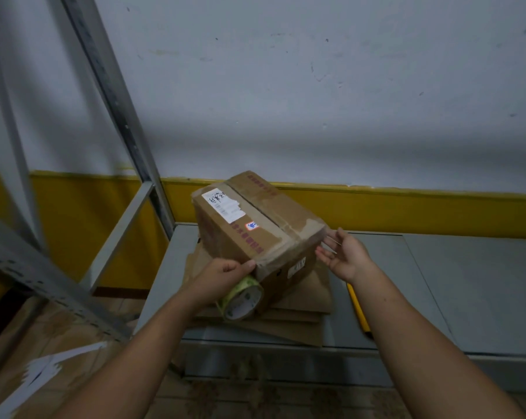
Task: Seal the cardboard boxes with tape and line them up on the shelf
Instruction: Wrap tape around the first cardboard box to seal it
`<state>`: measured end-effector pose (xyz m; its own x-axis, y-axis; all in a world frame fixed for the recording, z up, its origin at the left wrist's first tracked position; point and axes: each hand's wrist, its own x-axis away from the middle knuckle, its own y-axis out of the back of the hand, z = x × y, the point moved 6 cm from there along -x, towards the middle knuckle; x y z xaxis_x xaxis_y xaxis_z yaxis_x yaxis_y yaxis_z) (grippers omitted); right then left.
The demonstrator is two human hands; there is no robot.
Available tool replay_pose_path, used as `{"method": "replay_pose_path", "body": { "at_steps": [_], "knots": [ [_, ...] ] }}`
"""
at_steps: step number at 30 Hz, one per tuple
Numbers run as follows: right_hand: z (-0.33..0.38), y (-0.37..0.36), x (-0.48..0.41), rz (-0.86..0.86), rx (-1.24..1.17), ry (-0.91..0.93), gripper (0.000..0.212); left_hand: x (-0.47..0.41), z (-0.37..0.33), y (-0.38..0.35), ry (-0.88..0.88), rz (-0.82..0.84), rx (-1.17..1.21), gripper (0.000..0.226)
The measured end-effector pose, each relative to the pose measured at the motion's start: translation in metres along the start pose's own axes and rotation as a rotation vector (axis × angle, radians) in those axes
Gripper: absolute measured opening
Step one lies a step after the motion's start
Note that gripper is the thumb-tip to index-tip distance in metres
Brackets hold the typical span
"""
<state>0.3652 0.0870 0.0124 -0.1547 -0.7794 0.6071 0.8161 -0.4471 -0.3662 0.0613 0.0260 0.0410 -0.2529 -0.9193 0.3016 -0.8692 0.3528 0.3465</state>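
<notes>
Left hand [225, 272] is curled round the tape roll [242, 299] at the box's 7 o'clock corner, with the thumb on the top edge. My read: it's anchoring or running a strip over that near edge, and the roll hangs low so the tape pulls taut.

Right hand [344, 255] is open with loose fingers, fingertips at the 4 o'clock corner. It's probably steadying the box or smoothing tape. There's a pale glint by the fingers, but I can't tell if it's a tape end.

The cardboard box [255, 225] sits skewed, long axis roughly 11 to 5 o'clock, flaps shut. Worn tape runs along the centre seam and a white label sits at the far end. It rests on flattened cardboard [301, 316], likely a work pad, so it isn't lined up yet.

A yellow tool [358, 309] lies at 4 o'clock on the shelf [452, 282], within reach of the right hand, maybe a cutter. A steel upright [119, 107] stands at 10 o'clock. Sealing is under way and placement is pending.
</notes>
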Motion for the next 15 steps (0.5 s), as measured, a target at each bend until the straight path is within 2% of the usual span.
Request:
{"method": "replay_pose_path", "body": {
  "at_steps": [2, 3, 5, 7, 9, 10, 12, 15],
  "knots": [
    [0.005, 0.0, 0.016, -0.044, 0.079, 0.075, 0.038, 0.002, -0.003, -0.008, 0.024, -0.036, -0.01, 0.053],
    [0.009, 0.001, 0.027, -0.109, 0.174, 0.181, 0.034, 0.003, -0.005, -0.013, 0.032, -0.05, -0.014, 0.052],
    [0.024, 0.0, 0.051, -0.264, 0.425, 0.544, 0.02, 0.0, -0.008, -0.023, 0.039, -0.083, -0.004, 0.052],
    [0.032, -0.022, 0.081, -0.213, 0.709, 0.952, 0.015, -0.002, -0.013, -0.029, 0.039, -0.131, 0.01, 0.052],
    [0.022, -0.047, 0.098, -0.054, 1.025, 1.187, 0.02, -0.003, -0.019, -0.031, 0.031, -0.175, -0.004, 0.05],
    [0.015, -0.058, 0.101, 0.002, 1.168, 1.206, 0.024, -0.002, -0.022, -0.031, 0.024, -0.189, -0.015, 0.048],
    [0.003, -0.07, 0.1, 0.066, 1.378, 1.121, 0.032, -0.001, -0.026, -0.03, 0.009, -0.2, -0.029, 0.045],
    [-0.005, -0.072, 0.095, 0.068, 1.507, 1.027, 0.038, 0.003, -0.025, -0.026, -0.017, -0.225, -0.024, 0.036]
  ]
}}
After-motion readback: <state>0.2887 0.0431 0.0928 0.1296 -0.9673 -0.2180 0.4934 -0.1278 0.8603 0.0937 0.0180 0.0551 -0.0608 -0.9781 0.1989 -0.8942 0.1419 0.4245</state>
